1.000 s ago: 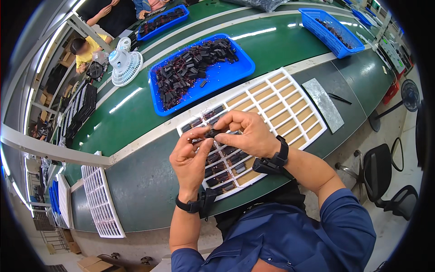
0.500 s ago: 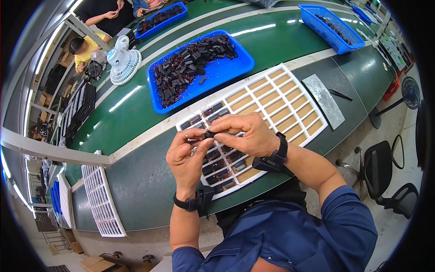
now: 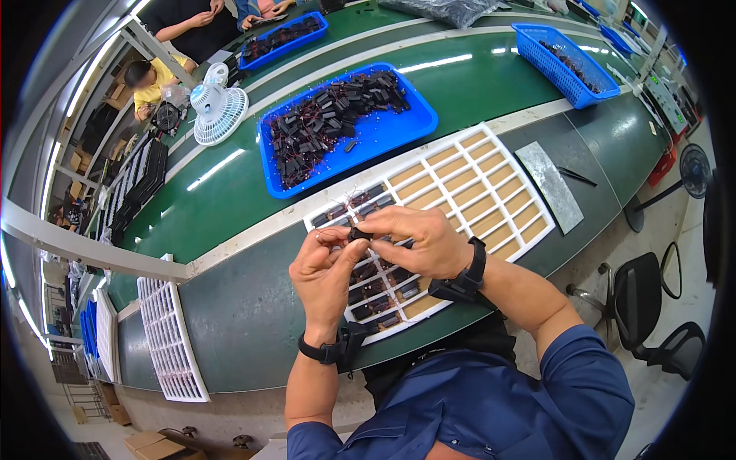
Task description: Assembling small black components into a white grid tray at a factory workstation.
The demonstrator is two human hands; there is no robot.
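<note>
Black part point(image 3: 357, 232), small and dark, sits pinched between both hands above the near edge of the bench point(image 3: 253, 322). Far left on the bench lies a white grid tray point(image 3: 172, 345). Left hand point(image 3: 326, 272) is curled, fingertips closed on the part's left side. Right hand point(image 3: 422, 241) grips its right side with thumb and forefinger. Under the hands lies a larger white grid tray point(image 3: 475, 184), its near cells filled with black parts, the rest bare. Behind it, on the green belt, a blue tray point(image 3: 399, 130) holds a heap of black parts. A grey sheet point(image 3: 550, 184) lies right of the grid tray.
</note>
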